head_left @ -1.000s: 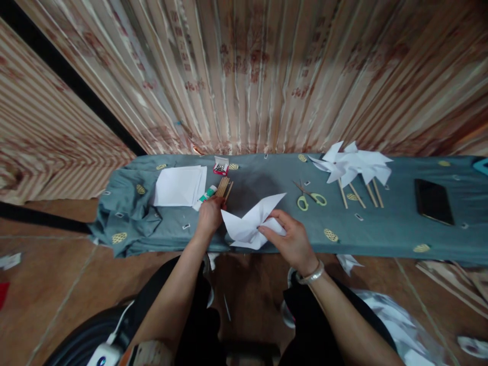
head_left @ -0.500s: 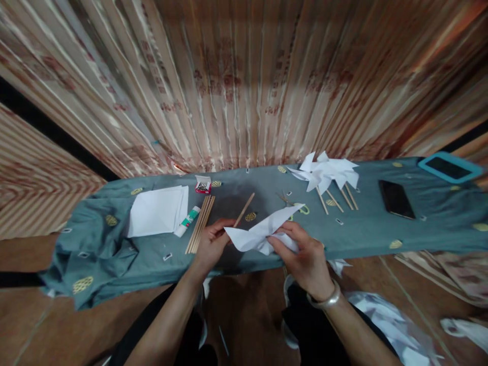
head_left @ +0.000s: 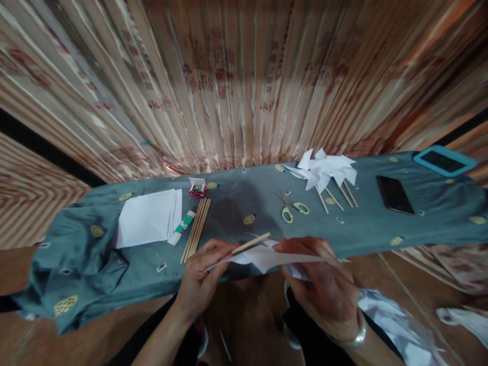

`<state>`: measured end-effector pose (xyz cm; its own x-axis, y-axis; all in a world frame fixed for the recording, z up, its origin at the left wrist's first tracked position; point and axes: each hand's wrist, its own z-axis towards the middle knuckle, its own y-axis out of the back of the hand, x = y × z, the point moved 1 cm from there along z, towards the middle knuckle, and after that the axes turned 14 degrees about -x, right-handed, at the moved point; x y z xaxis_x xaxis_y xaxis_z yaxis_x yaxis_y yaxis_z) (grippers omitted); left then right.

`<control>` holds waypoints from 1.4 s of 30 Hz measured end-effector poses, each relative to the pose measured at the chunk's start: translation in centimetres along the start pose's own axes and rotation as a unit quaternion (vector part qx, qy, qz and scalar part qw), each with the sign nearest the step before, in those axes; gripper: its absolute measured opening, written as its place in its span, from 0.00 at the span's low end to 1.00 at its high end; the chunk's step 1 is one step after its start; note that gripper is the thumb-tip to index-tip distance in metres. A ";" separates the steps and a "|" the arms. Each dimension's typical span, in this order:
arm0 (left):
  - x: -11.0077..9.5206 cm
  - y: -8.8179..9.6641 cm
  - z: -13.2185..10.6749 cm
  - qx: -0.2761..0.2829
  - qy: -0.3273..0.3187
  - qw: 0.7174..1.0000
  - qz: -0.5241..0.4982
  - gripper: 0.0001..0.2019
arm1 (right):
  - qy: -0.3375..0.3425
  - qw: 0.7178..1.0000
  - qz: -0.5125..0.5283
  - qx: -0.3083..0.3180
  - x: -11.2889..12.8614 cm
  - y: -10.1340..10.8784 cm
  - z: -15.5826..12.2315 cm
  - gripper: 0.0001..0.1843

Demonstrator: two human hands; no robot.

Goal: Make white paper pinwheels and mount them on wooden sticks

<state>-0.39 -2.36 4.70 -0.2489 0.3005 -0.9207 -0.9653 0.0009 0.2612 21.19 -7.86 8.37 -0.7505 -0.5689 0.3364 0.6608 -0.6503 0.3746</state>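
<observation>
Slanting between two hands, a wooden stick [head_left: 251,244] lay just beyond a white paper pinwheel [head_left: 267,261].

In the head view, the left hand [head_left: 201,277] pinched the stick's near end and seemed to nip a paper tip too; the stick's long axis ran rightward and slightly away, its free end near the fingertips of the right hand [head_left: 324,287]. That hand, slightly blurred, pinched the pinwheel's right side, the paper tilted nearly edge-on above the front of the bench [head_left: 366,229]. Whether stick and paper touched, I could not tell.
</observation>
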 end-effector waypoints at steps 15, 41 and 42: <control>0.0 0.0 -0.4 0.007 -0.026 1.000 -0.009 0.15 | -0.004 1.000 -0.005 -0.001 1.2 0.5 1.4 0.21; -1.4 -0.7 -0.2 0.010 -0.094 0.995 -0.026 0.13 | -0.007 1.000 -0.004 -0.004 0.6 0.4 1.3 0.15; -1.4 -0.7 -0.2 0.006 -0.093 0.995 -0.026 0.13 | -0.007 1.000 -0.003 -0.003 0.6 0.5 1.3 0.15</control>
<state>0.61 -2.95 5.77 -0.1788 0.4716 -0.8635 -0.9750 0.0328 0.2198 21.07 -7.84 9.92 -0.7541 -0.5580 0.3465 0.6565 -0.6568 0.3711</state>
